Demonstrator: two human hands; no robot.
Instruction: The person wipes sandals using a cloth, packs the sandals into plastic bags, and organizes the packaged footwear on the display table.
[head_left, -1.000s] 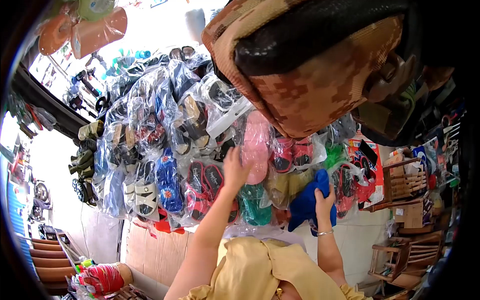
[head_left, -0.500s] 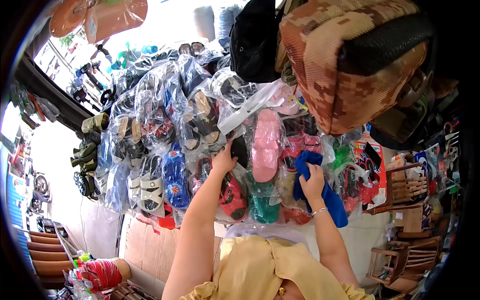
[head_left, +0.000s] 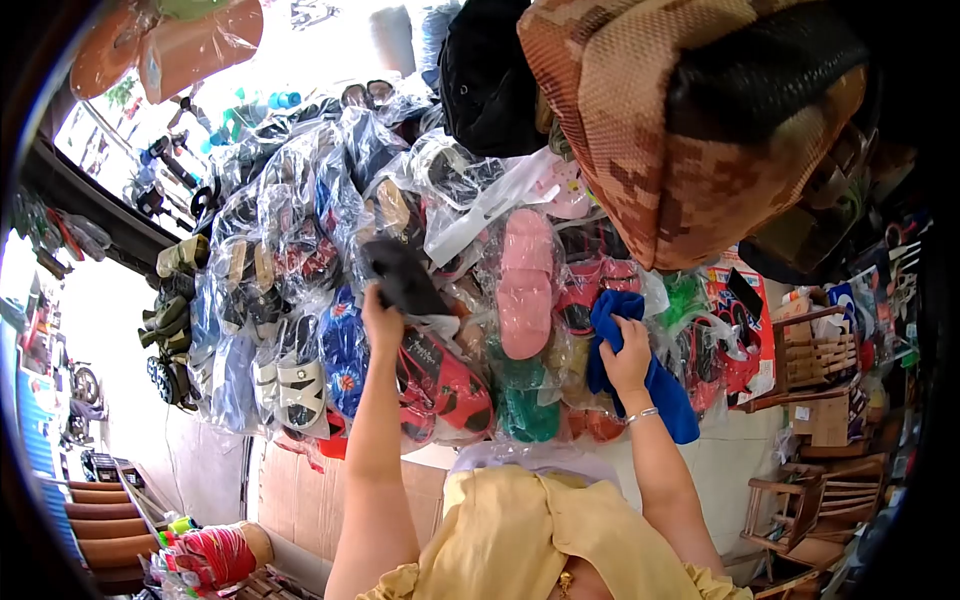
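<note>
My left hand (head_left: 382, 322) is closed on a dark slipper (head_left: 405, 276), blurred by motion, with clear plastic at its end. It is held above the bagged footwear. Below it lie red-and-black slippers (head_left: 450, 380) and a blue patterned pair (head_left: 343, 365). My right hand (head_left: 626, 358) is closed on a bright blue cloth (head_left: 668, 400), which hangs down past the wrist. Left of the cloth are pink slippers (head_left: 526, 290) in plastic, with a green slipper (head_left: 527, 410) underneath.
A camouflage bag (head_left: 640, 130) and a black bag (head_left: 490, 80) hang over the back right. Wooden chairs (head_left: 815, 365) stand at the right. Orange-brown rolls (head_left: 105, 525) and a spool of red cord (head_left: 215, 558) are at the lower left. Cardboard (head_left: 300, 490) lies below the footwear.
My left hand has moved left and lifted the dark slipper off the pile, uncovering more of the red-and-black pair. My right hand stays on the blue cloth, almost unmoved.
</note>
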